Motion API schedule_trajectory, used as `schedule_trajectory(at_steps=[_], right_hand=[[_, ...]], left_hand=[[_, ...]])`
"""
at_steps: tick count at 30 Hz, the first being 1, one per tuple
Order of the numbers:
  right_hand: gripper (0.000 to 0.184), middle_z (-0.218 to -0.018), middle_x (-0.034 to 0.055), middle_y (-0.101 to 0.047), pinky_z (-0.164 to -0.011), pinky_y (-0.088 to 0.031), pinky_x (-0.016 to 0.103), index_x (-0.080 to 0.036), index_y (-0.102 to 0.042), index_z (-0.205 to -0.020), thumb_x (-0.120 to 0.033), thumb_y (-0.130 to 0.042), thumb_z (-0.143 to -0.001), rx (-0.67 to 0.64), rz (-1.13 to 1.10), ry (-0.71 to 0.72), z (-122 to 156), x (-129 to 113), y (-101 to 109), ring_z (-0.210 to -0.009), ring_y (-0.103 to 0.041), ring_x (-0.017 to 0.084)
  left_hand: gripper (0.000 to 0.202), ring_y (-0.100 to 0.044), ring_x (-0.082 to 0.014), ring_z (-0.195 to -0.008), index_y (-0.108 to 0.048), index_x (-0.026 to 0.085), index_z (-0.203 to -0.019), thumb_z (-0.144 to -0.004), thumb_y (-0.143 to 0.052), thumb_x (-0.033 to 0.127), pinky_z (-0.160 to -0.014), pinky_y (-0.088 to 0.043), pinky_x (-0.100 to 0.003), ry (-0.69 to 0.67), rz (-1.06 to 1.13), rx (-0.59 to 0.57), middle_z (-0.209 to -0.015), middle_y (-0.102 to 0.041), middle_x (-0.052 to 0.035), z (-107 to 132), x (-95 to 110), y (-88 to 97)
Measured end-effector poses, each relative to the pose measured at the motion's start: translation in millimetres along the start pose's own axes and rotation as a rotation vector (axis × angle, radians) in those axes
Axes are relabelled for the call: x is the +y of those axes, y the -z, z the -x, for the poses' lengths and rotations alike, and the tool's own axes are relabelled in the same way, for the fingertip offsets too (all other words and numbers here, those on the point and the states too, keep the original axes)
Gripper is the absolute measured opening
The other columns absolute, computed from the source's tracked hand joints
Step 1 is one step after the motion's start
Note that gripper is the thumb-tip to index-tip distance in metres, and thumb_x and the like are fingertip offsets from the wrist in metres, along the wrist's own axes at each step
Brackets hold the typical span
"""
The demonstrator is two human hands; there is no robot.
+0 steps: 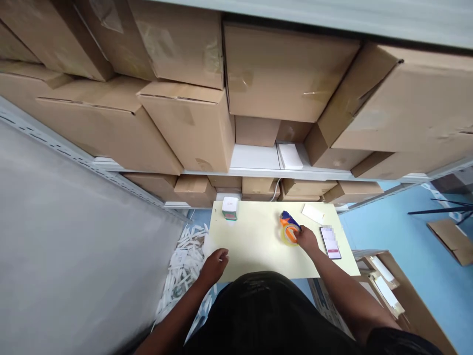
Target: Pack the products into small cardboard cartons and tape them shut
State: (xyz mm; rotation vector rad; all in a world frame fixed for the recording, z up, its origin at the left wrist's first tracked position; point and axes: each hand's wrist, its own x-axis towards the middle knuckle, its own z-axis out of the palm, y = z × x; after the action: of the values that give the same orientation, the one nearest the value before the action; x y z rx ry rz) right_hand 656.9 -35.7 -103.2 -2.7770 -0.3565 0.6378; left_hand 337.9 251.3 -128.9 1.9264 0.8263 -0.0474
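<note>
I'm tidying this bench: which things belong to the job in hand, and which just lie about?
Likely in the job:
tape dispenser, held in the right hand
table
perhaps the small box, untouched

Likely lying about:
phone
flat white item near it
white strips on the floor

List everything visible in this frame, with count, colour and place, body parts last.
Table: one, pale yellow, centre
Tape dispenser: one, orange and blue, in right hand over table
Small box: one, white and green, table's far left
Phone: one, screen lit, table's right
Flat white item: one, table's far right
Shelving: one rack, whitish, beyond table
Cardboard boxes: many, brown, on shelving
White stack or box: one, middle shelf
Strips: many, white, floor left
Open carton: one, brown, right
Floor: blue
Wall: grey, left
Right hand: one, gripping dispenser
Left hand: one, table's near left edge
</note>
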Motion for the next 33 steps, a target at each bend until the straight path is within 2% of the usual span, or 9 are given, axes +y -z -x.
schedule_trajectory(at_steps=[6,11,16,19,22,24,26,29,33], right_hand=[[0.024,-0.093,0.014,-0.073,-0.067,-0.044,0.031,-0.017,-0.067,-0.103,-0.036,-0.059,-0.09,-0.089,-0.052,-0.019,-49,39,-20,-0.087,-0.07,0.028],[0.037,-0.094,0.0113,-0.075,-0.071,-0.047,0.029,-0.018,-0.068,-0.112,-0.043,-0.065,-0.085,-0.132,-0.144,0.023,-63,63,-20,-0.089,-0.071,0.026],[0.055,-0.111,0.0123,-0.073,-0.077,-0.049,0.031,-0.016,-0.061,-0.13,-0.05,-0.057,-0.087,-0.125,-0.206,0.098,-42,103,-9,-0.095,-0.07,0.025],[0.055,-0.104,0.0087,-0.073,-0.076,-0.05,0.032,-0.018,-0.063,-0.124,-0.055,-0.055,-0.084,-0.154,-0.298,0.174,-18,131,-5,-0.091,-0.07,0.025],[0.05,-0.093,0.0059,-0.074,-0.071,-0.051,0.033,-0.02,-0.066,-0.112,-0.058,-0.057,-0.08,-0.267,-0.403,0.191,0,144,-3,-0.082,-0.071,0.024],[0.047,-0.092,0.0058,-0.074,-0.07,-0.052,0.032,-0.02,-0.067,-0.106,-0.058,-0.059,-0.079,-0.367,-0.475,0.198,6,138,-1,-0.08,-0.072,0.023],[0.044,-0.09,0.0049,-0.074,-0.069,-0.053,0.032,-0.02,-0.068,-0.103,-0.056,-0.06,-0.078,-0.439,-0.512,0.239,8,121,2,-0.079,-0.072,0.023],[0.042,-0.084,0.0032,-0.074,-0.068,-0.054,0.032,-0.021,-0.069,-0.1,-0.054,-0.062,-0.075,-0.463,-0.455,0.349,11,84,5,-0.077,-0.072,0.022],[0.043,-0.09,0.0053,-0.074,-0.07,-0.055,0.032,-0.02,-0.069,-0.101,-0.054,-0.061,-0.076,-0.483,-0.399,0.469,25,38,2,-0.08,-0.073,0.023]], left_hand=[[0.02,-0.069,-0.0213,-0.096,-0.069,0.023,-0.102,-0.086,-0.059,0.029,-0.087,-0.053,-0.034,-0.014,-0.002,0.052,-0.106,-0.074,-0.0061,25,32,-52.6],[0.025,-0.069,-0.0211,-0.096,-0.069,0.021,-0.108,-0.087,-0.058,0.031,-0.086,-0.054,-0.034,-0.009,-0.023,0.108,-0.103,-0.073,-0.0065,51,52,-100.4],[0.028,-0.07,-0.0204,-0.092,-0.069,0.02,-0.11,-0.088,-0.058,0.032,-0.086,-0.055,-0.034,0.038,-0.005,0.195,-0.102,-0.073,-0.0062,77,65,-137.5],[0.028,-0.07,-0.0212,-0.091,-0.069,0.02,-0.11,-0.087,-0.058,0.031,-0.084,-0.054,-0.034,0.071,0.006,0.258,-0.1,-0.074,-0.0068,94,74,-152.1],[0.026,-0.069,-0.0217,-0.093,-0.07,0.019,-0.108,-0.086,-0.058,0.029,-0.084,-0.053,-0.033,0.088,0.01,0.314,-0.1,-0.074,-0.007,112,83,-160.0],[0.023,-0.069,-0.0208,-0.093,-0.07,0.02,-0.104,-0.088,-0.056,0.028,-0.084,-0.052,-0.031,0.083,0.033,0.336,-0.1,-0.074,-0.0061,126,87,-161.8],[0.022,-0.069,-0.0203,-0.091,-0.072,0.02,-0.098,-0.091,-0.052,0.029,-0.083,-0.052,-0.03,0.092,0.056,0.36,-0.096,-0.075,-0.0049,140,90,-162.2],[0.025,-0.07,-0.0208,-0.087,-0.074,0.021,-0.093,-0.092,-0.052,0.032,-0.081,-0.052,-0.03,0.155,0.092,0.431,-0.09,-0.076,-0.0037,163,88,-163.3],[0.025,-0.072,-0.0216,-0.089,-0.078,0.022,-0.097,-0.088,-0.057,0.031,-0.083,-0.052,-0.03,0.202,0.164,0.536,-0.094,-0.079,-0.0033,199,76,-167.8]])
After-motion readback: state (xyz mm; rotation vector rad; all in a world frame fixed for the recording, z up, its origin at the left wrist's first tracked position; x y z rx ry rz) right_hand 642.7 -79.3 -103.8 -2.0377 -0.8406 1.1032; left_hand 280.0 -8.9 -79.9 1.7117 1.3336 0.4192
